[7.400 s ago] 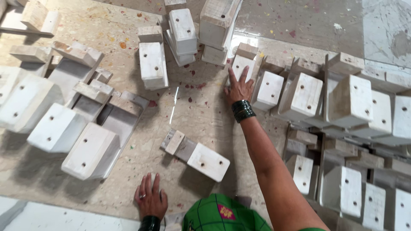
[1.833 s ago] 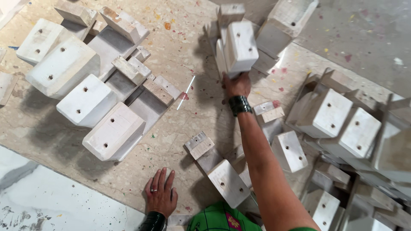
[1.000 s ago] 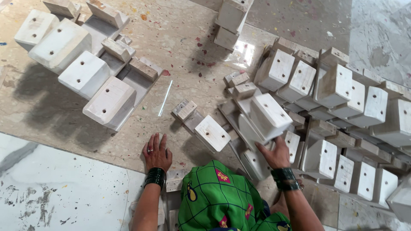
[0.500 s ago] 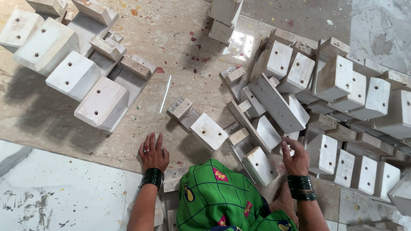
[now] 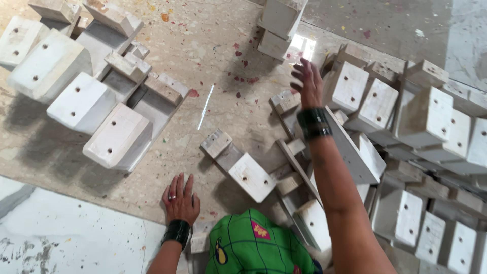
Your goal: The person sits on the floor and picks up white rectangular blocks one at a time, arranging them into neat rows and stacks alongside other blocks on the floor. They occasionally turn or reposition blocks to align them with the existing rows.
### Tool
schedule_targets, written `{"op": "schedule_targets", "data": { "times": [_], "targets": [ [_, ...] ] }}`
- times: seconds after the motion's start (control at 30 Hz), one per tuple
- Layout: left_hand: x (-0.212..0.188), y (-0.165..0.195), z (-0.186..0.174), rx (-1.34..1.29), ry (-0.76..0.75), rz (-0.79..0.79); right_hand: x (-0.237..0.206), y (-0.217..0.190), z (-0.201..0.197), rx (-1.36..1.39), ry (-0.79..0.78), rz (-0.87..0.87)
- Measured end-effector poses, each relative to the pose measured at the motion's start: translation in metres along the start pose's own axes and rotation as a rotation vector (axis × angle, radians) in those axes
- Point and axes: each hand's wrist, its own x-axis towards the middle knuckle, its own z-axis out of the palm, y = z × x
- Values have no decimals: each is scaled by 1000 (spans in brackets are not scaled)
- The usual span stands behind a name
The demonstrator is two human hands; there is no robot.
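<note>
Reaching right hand, fingers loosely spread, seemingly holding nothing above white blocks; left hand flat on floor.

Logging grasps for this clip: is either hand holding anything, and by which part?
Nothing is held. Left hand lies flat on the floor; right hand reaches open above the white blocks.

blocks left, pile right, floor btwn.
</note>
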Motion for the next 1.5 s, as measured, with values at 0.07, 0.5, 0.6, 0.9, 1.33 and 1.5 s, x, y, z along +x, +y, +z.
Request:
{"op": "schedule_targets", "data": {
  "times": [0.07,0.5,0.6,0.9,1.33,1.5],
  "targets": [
    [1,0,-2,-14,-2,-8,53,17,16,2,105,89],
    [-21,-44,66,132,317,179,256,74,25,61,198,40],
    [-36,-60,78,247,164,220,261,77,26,403,115,181],
    [-20,-31,60,43,295,119,192,97,50,88,215,292],
    [-1,-6,8,-58,-16,-1,111,76,98,305,247,411],
    [-1,-5,8,-52,-41,-10,110,71,95,227,177,380]
  ]
}}
